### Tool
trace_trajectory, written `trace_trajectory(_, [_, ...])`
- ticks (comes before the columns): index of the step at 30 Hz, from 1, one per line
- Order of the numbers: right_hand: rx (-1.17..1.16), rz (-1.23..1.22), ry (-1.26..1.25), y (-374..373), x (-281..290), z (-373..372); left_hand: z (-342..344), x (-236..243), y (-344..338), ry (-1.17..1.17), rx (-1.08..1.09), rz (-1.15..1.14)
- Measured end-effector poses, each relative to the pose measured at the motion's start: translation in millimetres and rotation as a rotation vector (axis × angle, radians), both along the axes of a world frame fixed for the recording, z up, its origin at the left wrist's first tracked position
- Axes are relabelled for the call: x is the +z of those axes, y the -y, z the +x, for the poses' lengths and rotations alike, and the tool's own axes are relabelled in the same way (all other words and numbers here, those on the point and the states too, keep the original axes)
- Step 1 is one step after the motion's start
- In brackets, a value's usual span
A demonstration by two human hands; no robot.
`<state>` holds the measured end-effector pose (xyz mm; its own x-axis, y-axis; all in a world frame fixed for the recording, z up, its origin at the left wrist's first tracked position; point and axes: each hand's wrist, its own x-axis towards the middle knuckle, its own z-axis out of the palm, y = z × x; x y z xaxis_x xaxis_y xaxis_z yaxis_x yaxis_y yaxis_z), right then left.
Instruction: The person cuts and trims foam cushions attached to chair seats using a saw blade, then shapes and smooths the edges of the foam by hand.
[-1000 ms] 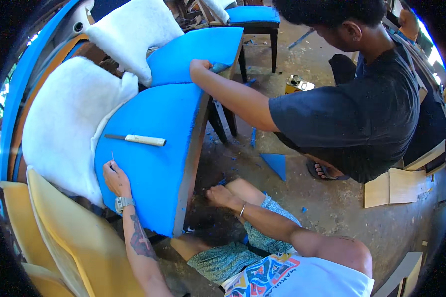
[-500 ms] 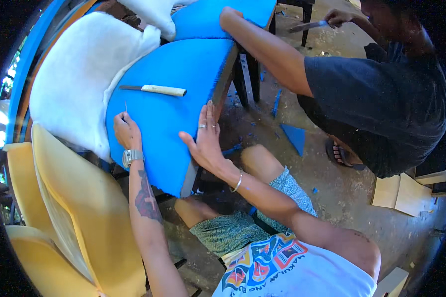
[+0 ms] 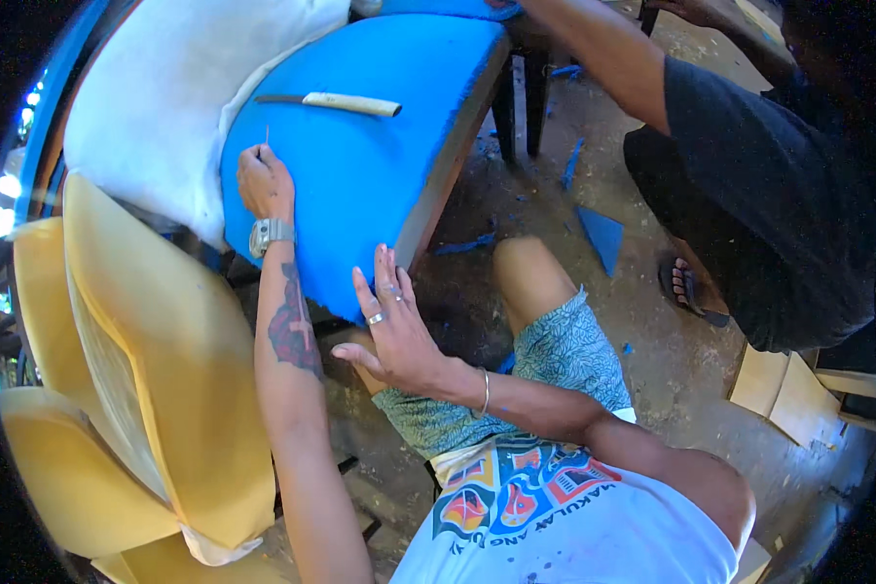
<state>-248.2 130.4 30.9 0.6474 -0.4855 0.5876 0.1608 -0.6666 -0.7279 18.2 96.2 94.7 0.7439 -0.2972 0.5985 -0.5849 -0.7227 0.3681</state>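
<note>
A curved pad of blue foam (image 3: 350, 185) lies in front of me on a thick board. My left hand (image 3: 266, 183), with a watch on its wrist, rests over the pad's left side. Its closed fingers pinch a thin, needle-like piece (image 3: 268, 136) that points away from me. My right hand (image 3: 399, 326), with rings and a bracelet, is spread open at the pad's near right corner. Its fingertips are at the foam edge; whether they press on it I cannot tell. Beyond my left hand a knife (image 3: 350, 103) with a pale handle lies loose on the foam.
White padding (image 3: 175, 97) adjoins the pad's left side. Curved yellow foam pieces (image 3: 180, 360) stand at my left. A co-worker in a dark shirt (image 3: 759, 195) bends close at the right, one arm reaching to the far pad. Blue foam scraps (image 3: 602, 238) litter the floor.
My right hand has slid toward me along the foam's right edge, down to the near corner. My left hand keeps its place by the knife. The whole view has shifted.
</note>
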Motion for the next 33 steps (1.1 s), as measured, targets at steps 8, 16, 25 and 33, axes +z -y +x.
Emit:
trace_trajectory(8, [0.285, -0.020, 0.150, 38.0, 4.2, -30.5, -1.7, 1.3, 0.9, 0.004, -0.001, -0.021])
trace_trajectory(16, [0.189, -0.364, -0.104, 66.2, 25.5, -0.9, -6.1, 1.6, 2.4, 0.064, 0.013, -0.037])
trace_trajectory(25, [0.175, -0.034, 0.142, 81.2, 25.1, -6.2, -7.1, 4.5, -5.1, 0.019, 0.005, -0.052])
trace_trajectory(33, [0.185, 0.164, -0.302, 84.8, -85.2, -53.7, 0.3, 1.6, 2.9, -0.014, -0.054, -0.060])
